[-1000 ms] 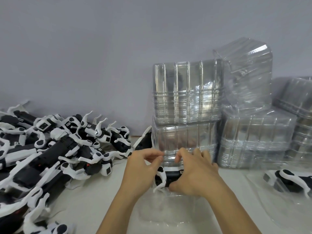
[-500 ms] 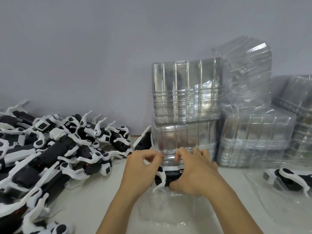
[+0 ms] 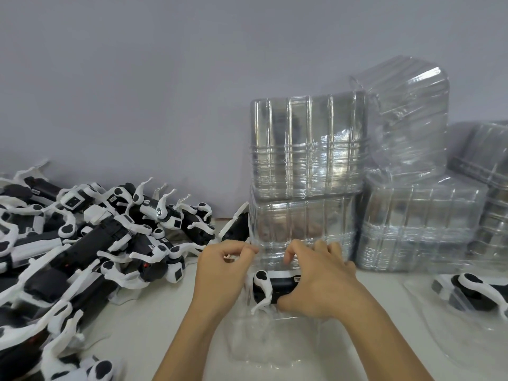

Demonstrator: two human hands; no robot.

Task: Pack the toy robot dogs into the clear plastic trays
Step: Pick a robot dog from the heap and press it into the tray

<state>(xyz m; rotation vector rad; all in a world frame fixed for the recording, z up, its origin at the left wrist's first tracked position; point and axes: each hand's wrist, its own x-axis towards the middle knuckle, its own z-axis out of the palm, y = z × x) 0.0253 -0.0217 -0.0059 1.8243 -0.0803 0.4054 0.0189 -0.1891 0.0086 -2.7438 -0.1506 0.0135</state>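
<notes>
I see both hands low in the middle of the view, working on one toy robot dog (image 3: 270, 288) that sits in a clear plastic tray (image 3: 275, 342) on the near part of the white surface (image 3: 154, 312). The right hand (image 3: 321, 281) has a narrow grip on the dog: thumb against its black body from the near side, fingers curled over the top. The left hand (image 3: 222, 273) is just left of it, fingers curled tight with the tips pinched together at the tray's far left edge (whether they actually pinch the plastic I cannot tell). To the left lies a heap of loose robot dogs (image 3: 90, 243), black with white legs. Behind the hands stand stacks of empty clear trays (image 3: 308, 171). At the right edge, another dog (image 3: 472, 291) lies in its own tray (image 3: 439, 334).
</notes>
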